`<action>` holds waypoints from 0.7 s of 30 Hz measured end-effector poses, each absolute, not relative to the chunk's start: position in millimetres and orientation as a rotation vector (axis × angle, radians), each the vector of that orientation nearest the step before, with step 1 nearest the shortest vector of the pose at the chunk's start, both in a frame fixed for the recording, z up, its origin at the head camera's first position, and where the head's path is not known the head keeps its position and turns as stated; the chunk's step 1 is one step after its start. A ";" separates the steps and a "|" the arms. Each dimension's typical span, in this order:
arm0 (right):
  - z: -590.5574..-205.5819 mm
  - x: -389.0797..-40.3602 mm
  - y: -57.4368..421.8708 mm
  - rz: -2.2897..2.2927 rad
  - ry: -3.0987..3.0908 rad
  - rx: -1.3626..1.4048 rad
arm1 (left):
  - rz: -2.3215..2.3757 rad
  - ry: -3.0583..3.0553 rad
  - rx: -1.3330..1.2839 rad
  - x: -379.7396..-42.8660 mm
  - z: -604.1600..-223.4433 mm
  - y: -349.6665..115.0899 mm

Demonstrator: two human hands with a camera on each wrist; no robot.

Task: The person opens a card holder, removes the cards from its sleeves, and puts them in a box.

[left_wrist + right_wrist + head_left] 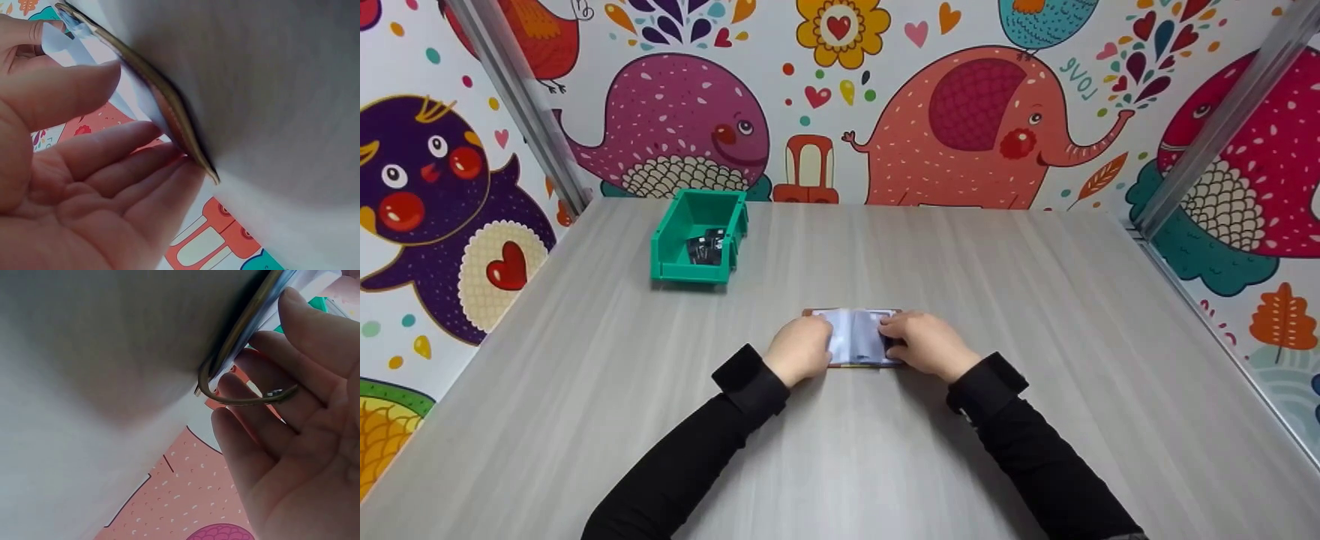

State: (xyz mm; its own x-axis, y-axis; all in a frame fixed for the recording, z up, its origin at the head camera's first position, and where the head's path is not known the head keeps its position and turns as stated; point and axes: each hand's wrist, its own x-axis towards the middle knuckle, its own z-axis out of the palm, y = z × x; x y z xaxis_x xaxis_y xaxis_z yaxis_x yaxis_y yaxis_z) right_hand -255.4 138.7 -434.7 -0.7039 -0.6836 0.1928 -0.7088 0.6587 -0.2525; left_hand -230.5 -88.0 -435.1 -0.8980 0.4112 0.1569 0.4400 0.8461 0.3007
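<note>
A small card holder (851, 337) with a brown cover and clear plastic sleeves lies spread on the table in the head view. On its left half rests my left hand (801, 349); the left wrist view shows that thumb (95, 87) and the fingertips against the cover's inner side. My right hand (931, 343) touches the right half, its thumb (306, 315) and fingers at the sleeves and the cover. A curved strap with a metal snap (247, 402) stands out from the cover beneath the right fingers. Some sleeves stand partly raised between the hands.
A green bin (694, 271) stands at the table's back left with several small black items (706, 247) inside. Printed cartoon walls with metal posts (521, 105) enclose the back and sides of the grey table (1035, 300).
</note>
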 end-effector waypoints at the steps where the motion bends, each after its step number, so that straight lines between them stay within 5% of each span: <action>1: -434.6 -255.3 138.6 0.479 -2.783 1.179 | -0.509 -2.933 -0.679 -230.3 -435.0 -88.1; 21: -435.1 -254.4 138.3 0.511 -2.813 1.180 | -0.613 -2.916 -0.714 -229.6 -433.0 -90.9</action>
